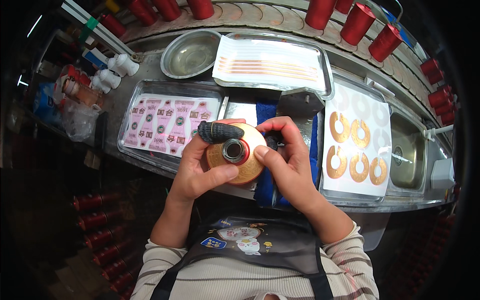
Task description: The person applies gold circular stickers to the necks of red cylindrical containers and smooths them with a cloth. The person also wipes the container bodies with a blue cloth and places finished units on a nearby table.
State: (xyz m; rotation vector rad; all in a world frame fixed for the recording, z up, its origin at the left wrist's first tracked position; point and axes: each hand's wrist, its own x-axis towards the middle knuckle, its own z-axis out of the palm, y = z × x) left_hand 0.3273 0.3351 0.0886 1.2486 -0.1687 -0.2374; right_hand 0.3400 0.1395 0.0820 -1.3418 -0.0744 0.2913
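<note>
A red bottle, seen from above with its open mouth toward me, is between my hands; a gold ring-shaped label (pixel 246 171) covers its shoulder around the neck. My left hand (pixel 200 172) wraps its left side, thumb on the gold label, a black-covered finger across the top. My right hand (pixel 290 162) grips the right side, thumb pressed on the label near the neck; one of its fingers also wears a black cover. The bottle's lower body is hidden. On the right, a white backing sheet (pixel 334 186) carries several gold C-shaped labels (pixel 360 133) and some bare peeled spots.
Sheets of pink-and-white labels (pixel 165 122) lie in a metal tray at left. Behind are a steel bowl (pixel 190 54) and a tray with a gold-striped sheet (pixel 270 60). Red bottles (pixel 357 24) stand on a curved conveyor. A blue-cloth-lined metal stand (pixel 300 102) is close by; a sink (pixel 407 155) is far right.
</note>
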